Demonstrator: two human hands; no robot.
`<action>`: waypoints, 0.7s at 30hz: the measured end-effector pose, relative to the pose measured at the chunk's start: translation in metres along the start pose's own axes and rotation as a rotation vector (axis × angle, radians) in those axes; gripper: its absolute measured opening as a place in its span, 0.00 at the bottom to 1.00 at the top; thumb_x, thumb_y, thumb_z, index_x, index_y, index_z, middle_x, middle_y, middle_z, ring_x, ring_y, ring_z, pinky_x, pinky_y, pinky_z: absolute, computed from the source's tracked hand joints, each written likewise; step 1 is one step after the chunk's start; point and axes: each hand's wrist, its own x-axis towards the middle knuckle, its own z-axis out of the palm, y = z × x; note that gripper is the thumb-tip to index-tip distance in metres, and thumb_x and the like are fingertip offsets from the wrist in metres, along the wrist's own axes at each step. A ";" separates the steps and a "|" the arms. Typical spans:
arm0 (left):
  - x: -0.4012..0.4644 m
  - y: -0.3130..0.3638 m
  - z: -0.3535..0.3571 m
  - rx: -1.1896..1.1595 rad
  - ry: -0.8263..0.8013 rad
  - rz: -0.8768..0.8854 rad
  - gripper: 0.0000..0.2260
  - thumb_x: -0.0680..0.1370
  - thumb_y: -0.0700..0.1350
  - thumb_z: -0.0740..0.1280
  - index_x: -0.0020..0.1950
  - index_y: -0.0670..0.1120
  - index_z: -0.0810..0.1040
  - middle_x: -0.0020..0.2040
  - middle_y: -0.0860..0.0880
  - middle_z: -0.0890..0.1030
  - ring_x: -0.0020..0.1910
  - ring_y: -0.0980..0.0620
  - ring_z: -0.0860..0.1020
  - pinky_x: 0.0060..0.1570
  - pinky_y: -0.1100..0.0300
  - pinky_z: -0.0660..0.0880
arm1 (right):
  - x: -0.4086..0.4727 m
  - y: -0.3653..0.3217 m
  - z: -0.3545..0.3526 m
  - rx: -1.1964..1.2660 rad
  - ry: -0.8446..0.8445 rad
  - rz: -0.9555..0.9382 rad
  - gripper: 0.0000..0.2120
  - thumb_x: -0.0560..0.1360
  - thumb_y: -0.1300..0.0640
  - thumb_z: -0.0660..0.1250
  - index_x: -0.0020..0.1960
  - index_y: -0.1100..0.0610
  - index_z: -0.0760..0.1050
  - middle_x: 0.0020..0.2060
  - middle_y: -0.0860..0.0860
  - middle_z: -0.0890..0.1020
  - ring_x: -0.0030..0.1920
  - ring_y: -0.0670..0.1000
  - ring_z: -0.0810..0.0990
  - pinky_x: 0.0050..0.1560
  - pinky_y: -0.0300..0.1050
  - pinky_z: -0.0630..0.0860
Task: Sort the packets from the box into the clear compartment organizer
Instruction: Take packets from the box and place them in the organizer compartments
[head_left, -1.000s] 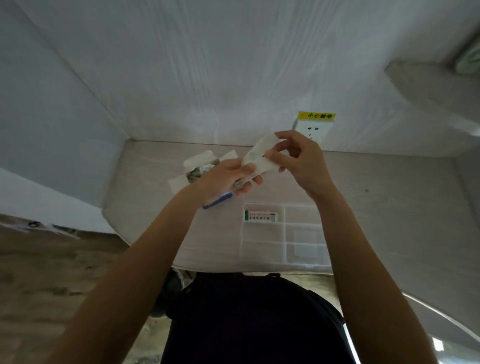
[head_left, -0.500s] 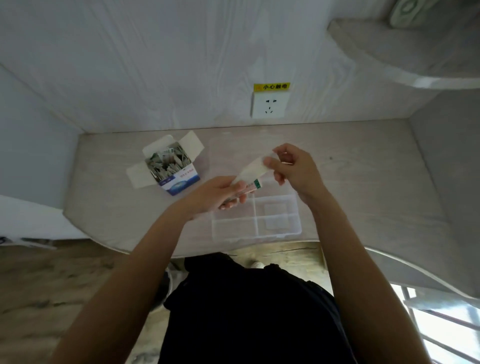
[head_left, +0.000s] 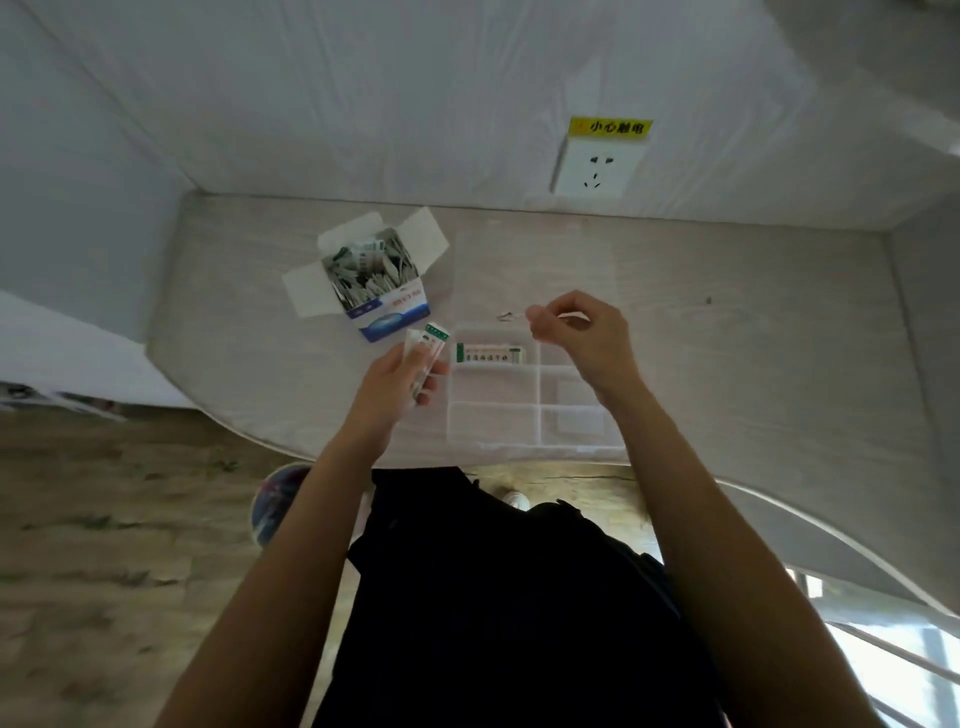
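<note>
An open blue and white box (head_left: 387, 312) full of packets stands on the desk at the back left. To its right lies the clear compartment organizer (head_left: 524, 415), its clear lid folded back. One white packet with a green end (head_left: 491, 353) lies in the organizer's back left compartment. My left hand (head_left: 395, 384) grips a few white packets (head_left: 428, 345) between the box and the organizer. My right hand (head_left: 579, 332) hovers over the organizer's back edge, fingers curled, thumb against fingertips, with nothing visible in it.
A wall socket (head_left: 597, 169) with a yellow label is on the back wall. The pale desk (head_left: 753, 364) is walled at the left, back and right. A round patterned object (head_left: 275, 501) sits on the wooden floor under the desk's front edge.
My right hand has let go of the packets and moved right, over the organizer. My left hand, still gripping packets, has moved left off the organizer, uncovering the packet in the back left compartment.
</note>
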 end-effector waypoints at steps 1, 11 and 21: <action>0.002 0.000 -0.003 -0.007 0.002 -0.012 0.09 0.81 0.46 0.59 0.49 0.47 0.78 0.40 0.50 0.80 0.35 0.55 0.75 0.36 0.62 0.72 | 0.003 0.003 0.007 -0.052 -0.022 -0.029 0.07 0.70 0.57 0.74 0.41 0.54 0.76 0.38 0.51 0.82 0.41 0.51 0.82 0.46 0.42 0.79; 0.014 0.007 -0.009 -0.041 0.013 -0.028 0.07 0.79 0.44 0.62 0.43 0.50 0.77 0.40 0.49 0.79 0.38 0.54 0.77 0.40 0.60 0.74 | 0.013 0.022 0.032 -0.600 -0.205 -0.274 0.07 0.73 0.64 0.68 0.51 0.58 0.80 0.50 0.54 0.78 0.46 0.49 0.76 0.43 0.30 0.67; 0.006 0.004 -0.009 0.065 -0.070 0.118 0.07 0.78 0.44 0.65 0.41 0.45 0.78 0.36 0.46 0.79 0.33 0.55 0.75 0.38 0.58 0.70 | 0.009 0.015 0.053 -1.271 -0.212 -0.428 0.07 0.76 0.56 0.66 0.49 0.54 0.82 0.44 0.50 0.80 0.43 0.51 0.78 0.39 0.42 0.72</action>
